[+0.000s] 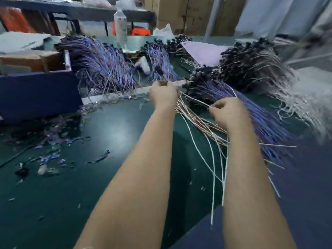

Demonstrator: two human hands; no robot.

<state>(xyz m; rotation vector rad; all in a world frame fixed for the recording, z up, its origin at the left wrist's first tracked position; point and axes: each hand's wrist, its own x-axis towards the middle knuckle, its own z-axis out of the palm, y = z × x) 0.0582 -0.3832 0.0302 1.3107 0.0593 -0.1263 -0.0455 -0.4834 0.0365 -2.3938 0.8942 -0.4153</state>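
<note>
Green table (107, 186) carries the work: the right hand (228, 110) pinches 1 white wire (195, 101) drawn up from the loose fan of pale wires (201, 124) lying between the 2 forearms. The left hand (164, 92) is clenched round a pale piece (177, 83) too blurred to name, just beside the purple harness bundle (265, 126). Heaped purple harnesses (100, 69) at the left, a grey-wired heap (255, 69) at the back right and cut scraps (50, 159) suggest the job is well under way, but the many loose wires suggest plenty is left.
</note>
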